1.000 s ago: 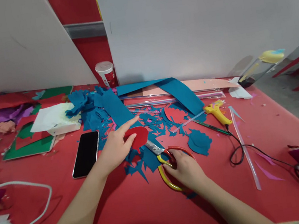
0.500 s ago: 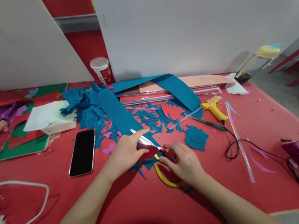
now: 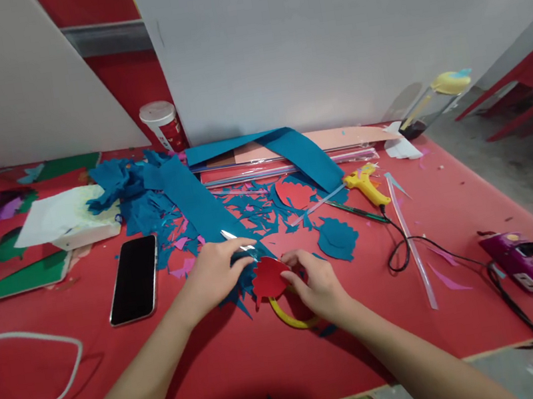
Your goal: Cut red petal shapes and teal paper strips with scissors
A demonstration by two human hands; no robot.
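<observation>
Red scalloped felt cutout [image 3: 269, 278]: now pinched by our right hand [image 3: 316, 284] at counter [image 3: 222, 368] centre, a second ago under left. Yellow-handled scissors [image 3: 290, 317] laid down at 6 o'clock. Left hand [image 3: 217, 271] loosely curled, fingertips on scissor blades among blue felt scraps [image 3: 228, 215] at 11 o'clock.

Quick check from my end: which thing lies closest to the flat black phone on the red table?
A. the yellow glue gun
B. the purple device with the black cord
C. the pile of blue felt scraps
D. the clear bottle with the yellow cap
C: the pile of blue felt scraps reaches almost to the top right corner of the flat black phone, while the other three lie far across the red table.
</observation>
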